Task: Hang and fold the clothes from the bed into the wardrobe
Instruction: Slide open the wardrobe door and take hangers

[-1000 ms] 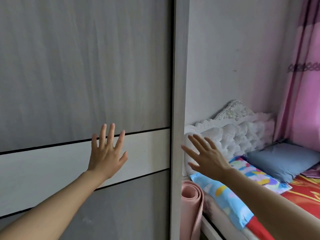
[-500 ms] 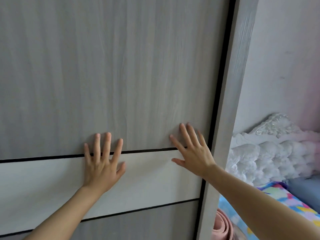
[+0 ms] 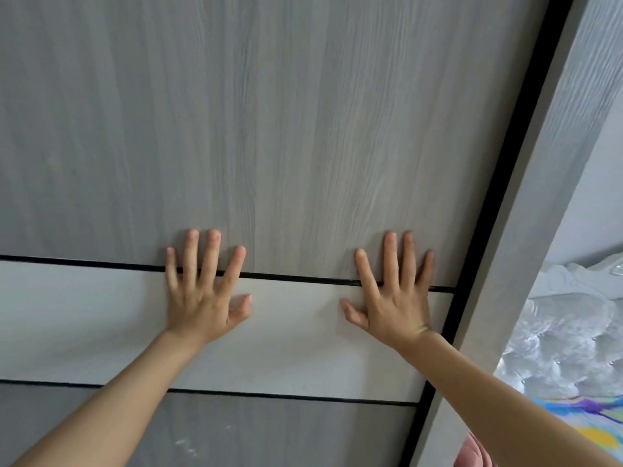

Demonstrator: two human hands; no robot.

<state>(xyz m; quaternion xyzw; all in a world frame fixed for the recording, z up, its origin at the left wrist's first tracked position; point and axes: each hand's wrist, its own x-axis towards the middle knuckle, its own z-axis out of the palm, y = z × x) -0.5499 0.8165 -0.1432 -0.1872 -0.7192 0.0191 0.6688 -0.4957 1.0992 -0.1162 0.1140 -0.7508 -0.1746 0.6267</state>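
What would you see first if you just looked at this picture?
Two hands pressed flat on a big grey wooden wardrobe door: the left hand and the right hand, side by side, palms on its pale stripe. At the far right edge peeks a puffy white headboard, with bright colourful bedding below it.

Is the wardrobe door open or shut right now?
Shut: the wardrobe door runs right up to the side frame, and no interior shows. The left hand and right hand press flat on it.
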